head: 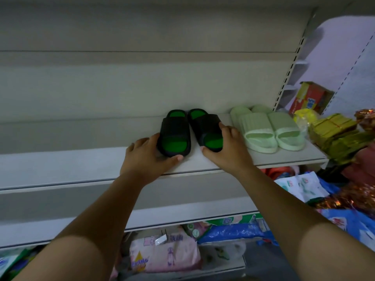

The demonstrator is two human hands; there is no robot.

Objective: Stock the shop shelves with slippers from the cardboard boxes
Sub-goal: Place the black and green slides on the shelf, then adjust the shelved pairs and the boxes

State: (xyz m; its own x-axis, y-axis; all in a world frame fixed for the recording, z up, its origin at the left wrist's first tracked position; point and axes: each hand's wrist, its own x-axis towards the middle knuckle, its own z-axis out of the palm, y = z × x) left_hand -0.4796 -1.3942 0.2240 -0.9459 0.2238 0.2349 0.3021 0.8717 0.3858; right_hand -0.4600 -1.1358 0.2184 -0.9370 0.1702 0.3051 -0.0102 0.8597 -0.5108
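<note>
Two black slippers with green insoles stand side by side on the white shelf [81, 165], heels toward me. My left hand [146, 157] grips the heel of the left black slipper [174, 132], thumb under its back edge. My right hand [227, 147] grips the heel of the right black slipper [205, 126], fingers along its outer side. Just to the right on the same shelf sits a pair of pale green slippers [267, 126]. No cardboard box is in view.
Gold and shiny packets [336, 134] and a red and yellow carton [310, 98] crowd the right end. Lower shelves hold soft packaged goods [164, 254] and blue bags [233, 232]. The shelf stretches bare to the left of the black slippers.
</note>
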